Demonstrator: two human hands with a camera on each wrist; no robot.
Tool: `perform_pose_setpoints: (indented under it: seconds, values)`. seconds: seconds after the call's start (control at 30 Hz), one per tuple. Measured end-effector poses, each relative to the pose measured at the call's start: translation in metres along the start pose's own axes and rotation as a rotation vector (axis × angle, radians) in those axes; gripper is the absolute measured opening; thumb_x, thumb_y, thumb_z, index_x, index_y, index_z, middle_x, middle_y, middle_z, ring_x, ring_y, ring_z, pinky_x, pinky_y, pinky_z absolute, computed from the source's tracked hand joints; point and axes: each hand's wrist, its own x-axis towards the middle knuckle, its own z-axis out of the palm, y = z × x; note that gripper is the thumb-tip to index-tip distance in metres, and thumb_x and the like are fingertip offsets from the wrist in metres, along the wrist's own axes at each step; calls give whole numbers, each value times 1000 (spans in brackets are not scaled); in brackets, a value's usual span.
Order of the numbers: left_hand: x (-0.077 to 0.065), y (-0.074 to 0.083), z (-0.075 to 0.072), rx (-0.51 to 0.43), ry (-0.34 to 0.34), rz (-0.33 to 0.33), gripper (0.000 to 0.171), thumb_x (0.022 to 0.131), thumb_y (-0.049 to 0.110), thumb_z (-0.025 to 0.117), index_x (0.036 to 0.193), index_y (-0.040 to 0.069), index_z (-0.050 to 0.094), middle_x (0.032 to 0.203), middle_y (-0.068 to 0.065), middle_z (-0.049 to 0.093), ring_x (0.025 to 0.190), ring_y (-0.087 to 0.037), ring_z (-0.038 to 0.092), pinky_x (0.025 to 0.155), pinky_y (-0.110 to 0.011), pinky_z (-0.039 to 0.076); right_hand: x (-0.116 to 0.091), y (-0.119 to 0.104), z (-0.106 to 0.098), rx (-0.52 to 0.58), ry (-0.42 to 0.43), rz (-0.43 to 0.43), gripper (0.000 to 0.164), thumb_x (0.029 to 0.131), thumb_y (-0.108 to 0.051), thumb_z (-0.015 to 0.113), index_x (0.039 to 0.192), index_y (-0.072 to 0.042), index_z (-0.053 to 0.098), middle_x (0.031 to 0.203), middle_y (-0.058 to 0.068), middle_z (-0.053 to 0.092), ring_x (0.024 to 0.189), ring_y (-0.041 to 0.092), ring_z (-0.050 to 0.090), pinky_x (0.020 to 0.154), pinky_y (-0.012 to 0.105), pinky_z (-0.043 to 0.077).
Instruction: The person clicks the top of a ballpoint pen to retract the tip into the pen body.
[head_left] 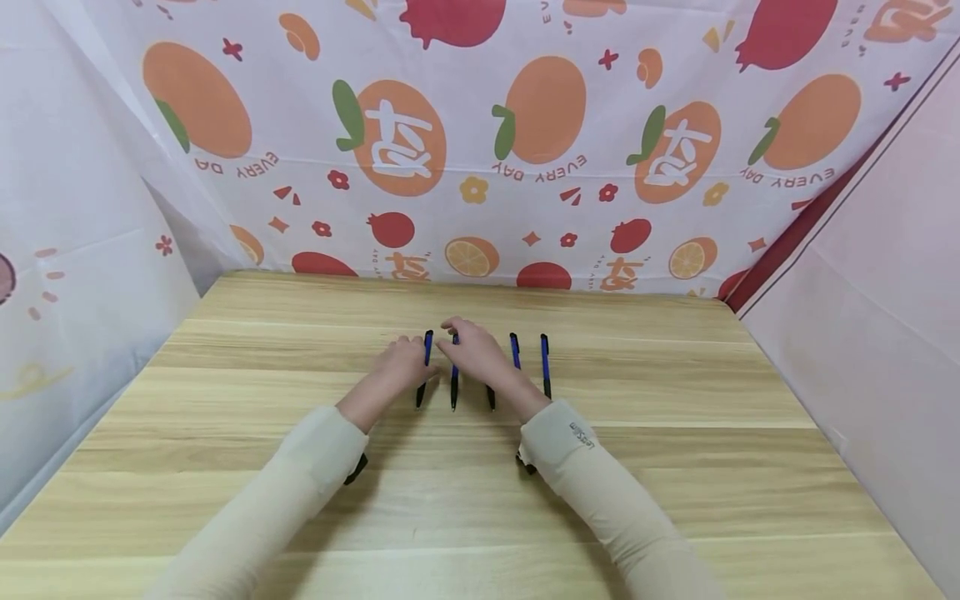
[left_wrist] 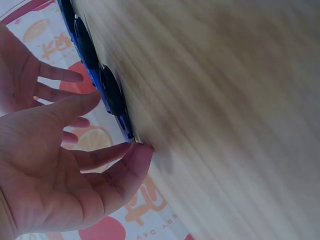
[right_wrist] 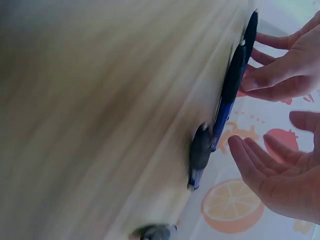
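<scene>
Several blue-and-black pens lie roughly side by side on the wooden table. In the head view, my left hand (head_left: pixel 401 364) is at the leftmost pen (head_left: pixel 427 348), its fingers on the left and its thumb toward the right. The left wrist view shows this left hand (left_wrist: pixel 65 170) with fingertips low beside the pens (left_wrist: pixel 107 85); firm contact is not clear. My right hand (head_left: pixel 480 354) hovers beside the second pen (head_left: pixel 454 379), fingers loosely bent with nothing held. It partly covers a middle pen (head_left: pixel 491 398). In the right wrist view, the right hand (right_wrist: pixel 287 172) appears apart from the pens (right_wrist: pixel 232 80).
To the right of my right hand lie two pens, one partly hidden by the wrist and the rightmost pen (head_left: pixel 546 362). A fruit-printed cloth (head_left: pixel 472 200) hangs behind the wooden table (head_left: pixel 660 500). Pale curtains stand along both sides.
</scene>
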Motion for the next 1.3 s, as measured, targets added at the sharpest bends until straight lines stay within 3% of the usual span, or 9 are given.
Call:
perform_pose_setpoints:
  seconds: [0.23,0.33,0.6,0.83,0.97,1.17,1.3]
  values:
    - [3,3,2,-12,0,1,44,84,21,68,106,-13,51,90,-23,54,81,-32,56,67,-41,49,2,-5,-1,640,-65,220,35,96,-20,47,124,1,49,119,20,52,101,35,55,81,44,49]
    - [5,3,3,-30,-7,12,39,83,15,68,103,-13,51,87,-21,54,80,-31,56,68,-40,49,5,-6,-1,782,-82,301,31,96,-18,47,120,1,49,120,20,52,105,36,53,84,45,48]
    - [8,-1,5,-114,9,33,32,78,6,69,97,-12,50,78,-15,54,75,-29,55,67,-38,49,8,-4,0,874,-123,365,33,95,-16,46,122,3,46,123,22,49,108,35,51,86,45,46]
    - [3,-4,4,-289,-26,-34,29,81,6,66,97,-8,47,77,-14,53,60,-24,58,50,-27,49,12,-2,-2,1015,-140,432,40,94,-13,47,131,2,40,126,23,47,109,34,49,89,42,45]
    - [1,-4,2,-339,-48,-53,28,84,7,63,101,-7,47,80,-15,54,60,-23,58,49,-26,50,14,1,-4,1046,-149,459,42,94,-14,46,133,2,40,127,23,47,110,35,50,85,40,48]
    - [1,-2,1,-396,-41,-40,34,86,9,60,111,-8,46,85,-15,56,68,-24,59,53,-27,51,15,5,-8,1154,-143,502,44,94,-13,47,135,0,37,128,26,45,110,38,51,87,40,47]
    - [-1,1,-2,-405,-2,-4,35,87,13,62,110,-9,48,85,-15,58,67,-23,60,53,-28,51,15,5,-11,1202,-132,516,45,94,-13,49,136,-3,35,126,26,47,105,37,55,83,38,49]
